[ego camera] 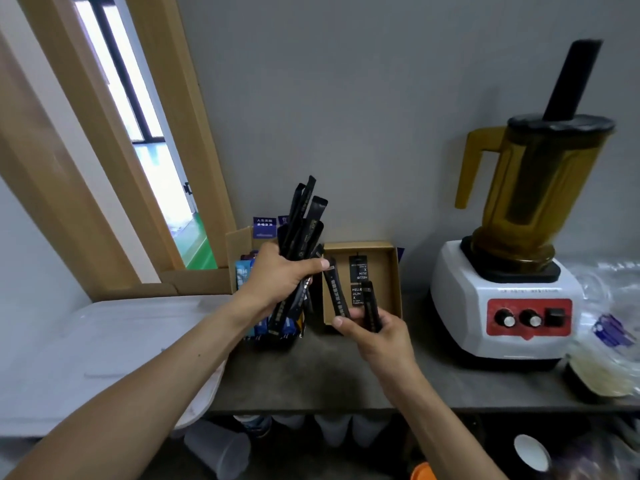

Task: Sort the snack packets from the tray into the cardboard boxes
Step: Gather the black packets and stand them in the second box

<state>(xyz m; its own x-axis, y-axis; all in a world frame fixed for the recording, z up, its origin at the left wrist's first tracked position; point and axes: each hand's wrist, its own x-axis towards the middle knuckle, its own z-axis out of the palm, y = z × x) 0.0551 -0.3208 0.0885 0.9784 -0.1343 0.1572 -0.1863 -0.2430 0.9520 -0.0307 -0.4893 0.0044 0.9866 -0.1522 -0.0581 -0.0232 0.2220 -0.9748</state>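
My left hand (277,278) grips a fanned bunch of long black stick packets (303,220), held upright above the left cardboard box (239,244), which holds blue packets (242,271). My right hand (372,329) pinches two black stick packets (370,306) at the front edge of the right cardboard box (391,271). Inside that open, shallow box lies a black packet with white lettering (358,268). The pale grey tray (104,344) sits at the left of the counter under my left forearm.
A blender (509,271) with a white base and amber jug stands right of the boxes. Clear plastic bags (609,317) and a dark bowl (595,379) lie at the far right. Plastic cups (332,431) sit on the shelf below the grey counter (311,372).
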